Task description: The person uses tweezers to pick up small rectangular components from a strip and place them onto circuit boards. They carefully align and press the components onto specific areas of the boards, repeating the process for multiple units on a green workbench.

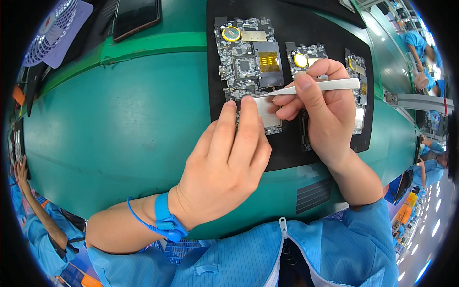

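Tweezers (334,85) with a pale metal body are held in my right hand (330,115), pinched between thumb and fingers. Their thin tips point left and meet the middle of a circuit board (246,50), beside my left fingertips. My left hand (222,167) reaches over the lower part of that board, index and middle fingers stretched out and touching it. The board carries a round yellow-rimmed coin cell (231,33), a gold-coloured patch (269,61) and a silver plate (271,112). Part of the board is hidden under my fingers.
A black mat (291,160) lies under the boards on the green table (129,124). Two similar boards, a middle one (299,48) and a right one (357,71), lie further right. A phone (136,19) and a purple fan (52,36) are at the far left. Co-workers in blue sit at both sides.
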The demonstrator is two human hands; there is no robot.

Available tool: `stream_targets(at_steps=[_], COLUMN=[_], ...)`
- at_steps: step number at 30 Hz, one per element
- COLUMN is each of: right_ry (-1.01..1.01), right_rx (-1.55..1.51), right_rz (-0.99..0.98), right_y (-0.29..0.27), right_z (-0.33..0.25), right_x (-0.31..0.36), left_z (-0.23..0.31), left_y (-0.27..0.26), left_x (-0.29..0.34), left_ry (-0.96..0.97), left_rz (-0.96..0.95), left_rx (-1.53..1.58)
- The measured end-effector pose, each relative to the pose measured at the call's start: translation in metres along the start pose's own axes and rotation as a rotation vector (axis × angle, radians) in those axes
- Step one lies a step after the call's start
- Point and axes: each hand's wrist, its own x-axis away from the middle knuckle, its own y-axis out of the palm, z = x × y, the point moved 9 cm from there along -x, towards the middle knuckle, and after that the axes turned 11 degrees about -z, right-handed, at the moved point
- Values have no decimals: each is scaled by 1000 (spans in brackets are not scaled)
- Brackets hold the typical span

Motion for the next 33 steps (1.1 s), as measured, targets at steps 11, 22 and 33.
stream_targets(at_steps=[11, 22, 33], right_ry=[-248, -386, -404], right_rx=[371, 373, 529], right_rz=[3, -119, -131], right_y=[8, 19, 26], right_z=[-20, -30, -30], right_x=[15, 22, 23], left_z=[-9, 13, 13], left_y=[1, 0, 0], left_x=[-3, 4, 5], left_ry=[24, 52, 96], left_rz=[-60, -102, -97], left_rx=[124, -100, -150])
